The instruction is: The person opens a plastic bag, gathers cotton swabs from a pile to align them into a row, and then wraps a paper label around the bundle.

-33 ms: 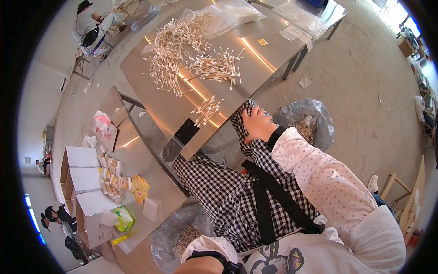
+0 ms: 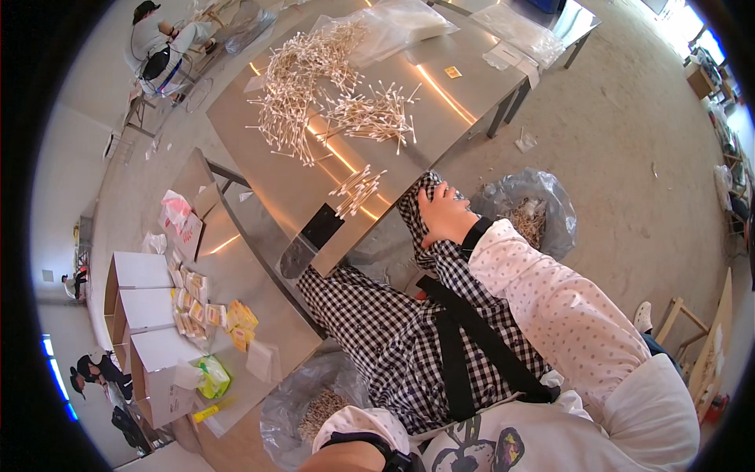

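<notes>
My right hand (image 2: 447,216) rests on my knee over black-and-white checked cloth (image 2: 370,315), fingers apart and holding nothing visible, by the corner of a metal table (image 2: 275,185). Only skin beside a black strap shows of my left hand (image 2: 346,458), at the lower edge; its fingers are out of the picture. Nearest the table's front edge lies a small, roughly lined-up bunch of cotton swabs (image 2: 358,191). Beyond it spreads a large loose heap of cotton swabs (image 2: 303,90), with a smaller heap (image 2: 373,114) to its right. A flat black piece (image 2: 322,226) sits at the table's edge.
Clear bags of swabs stand at my right (image 2: 562,212) and lower left (image 2: 275,417). A side table holds an open carton (image 2: 149,303), small yellow-and-white packs (image 2: 193,303) and a green packet (image 2: 212,377). Plastic bags (image 2: 401,31) lie at the back. Other people sit at far left.
</notes>
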Motion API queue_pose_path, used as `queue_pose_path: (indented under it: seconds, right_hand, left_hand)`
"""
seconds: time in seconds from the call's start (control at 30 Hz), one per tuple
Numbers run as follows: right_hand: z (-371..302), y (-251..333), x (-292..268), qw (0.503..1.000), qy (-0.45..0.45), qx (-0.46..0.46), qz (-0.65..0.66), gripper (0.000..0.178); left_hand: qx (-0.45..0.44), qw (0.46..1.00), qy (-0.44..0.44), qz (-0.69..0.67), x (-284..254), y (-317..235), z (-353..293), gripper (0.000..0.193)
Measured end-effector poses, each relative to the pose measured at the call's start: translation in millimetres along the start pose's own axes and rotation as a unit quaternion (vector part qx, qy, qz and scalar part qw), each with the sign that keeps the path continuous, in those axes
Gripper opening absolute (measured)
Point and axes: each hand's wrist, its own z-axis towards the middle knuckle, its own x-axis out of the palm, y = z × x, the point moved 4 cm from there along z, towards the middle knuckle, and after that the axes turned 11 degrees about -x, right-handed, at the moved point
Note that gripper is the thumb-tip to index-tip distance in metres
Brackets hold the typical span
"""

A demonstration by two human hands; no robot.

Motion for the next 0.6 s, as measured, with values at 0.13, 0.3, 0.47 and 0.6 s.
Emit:
queue_pose_path:
  seconds: [0.13,0.3,0.47,0.6]
  right_hand:
    - [0.1,-1.7,-0.2,1.000,0.006,0.001,0.002,0.130]
    - [-1.0,0.2,-1.9,1.000,0.015,0.005,0.005,0.131]
    - [-0.3,0.6,-2.2,1.000,0.020,0.006,0.010,0.130]
    - [2.9,-1.4,0.8,1.000,0.025,0.015,0.010,0.130]
  left_hand:
    - [0.005,1.000,0.007,-0.009,0.3,-0.4,0.1,0.030]
    - [0.010,1.000,0.016,-0.018,0.8,-1.0,-0.2,0.031]
    - [0.015,0.999,0.024,-0.030,0.9,-0.6,-0.6,0.031]
    - [0.019,0.999,0.031,-0.040,1.5,-0.4,-0.3,0.032]
